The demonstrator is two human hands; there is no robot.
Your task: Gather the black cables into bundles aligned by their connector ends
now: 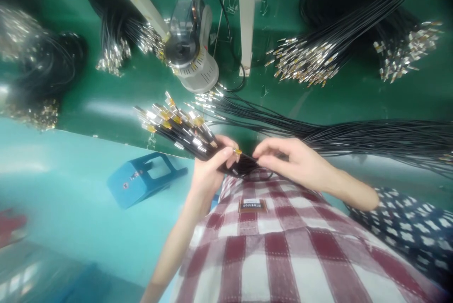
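Note:
My left hand is closed around a bundle of black cables whose metal-tipped ends, some with yellow parts, fan out to the upper left. One cable end with a yellow piece sticks out by the thumb and fingers of that hand. Just to the right, my right hand pinches a thin black cable between thumb and fingers, near the apron. Below both hands, the rest of the held bundle droops in dark loops. Behind them, a loose row of black cables lies along the green table's front edge.
A small grey machine stands on the green table beside white metal posts. More cable bundles with metal ends lie at the back right, far right and left. On the floor sits a blue plastic stool.

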